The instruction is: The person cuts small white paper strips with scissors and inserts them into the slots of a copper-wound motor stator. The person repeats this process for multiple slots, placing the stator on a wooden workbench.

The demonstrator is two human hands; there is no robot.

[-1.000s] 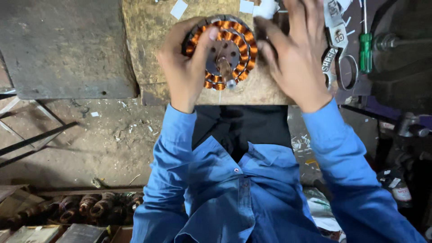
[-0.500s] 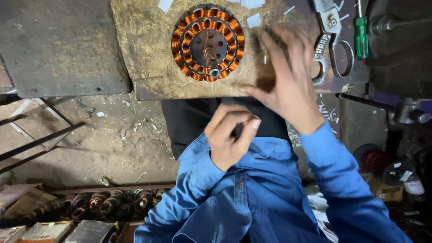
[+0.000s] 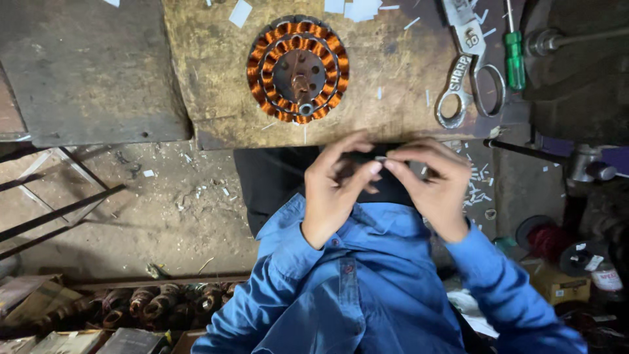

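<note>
Both hands meet just below the edge of a worn wooden worktop point(image 3: 209, 78), fingertips pinched together on a small pale strip point(image 3: 381, 158) held between them. Left hand point(image 3: 337, 190) curls with thumb and forefinger closed on one end of the strip; right hand point(image 3: 436, 187) mirrors it, fingers bent and knuckles raised, gripping the other end. What the strip is made of cannot be told. Blue shirt sleeves run back from both wrists toward the camera.

On the scuffed, yellow-brown board above the hands lies a round stator point(image 3: 298, 69), its dark metal core ringed by two bands of glossy copper windings. It sits well apart from the hands, untouched. White paper scraps point(image 3: 357, 8) litter the board's far edge. To the right lie steel scissors point(image 3: 472, 72) and a green-handled screwdriver point(image 3: 514, 59). More wound coils point(image 3: 170, 303) sit in shadow on the dusty floor at lower left.
</note>
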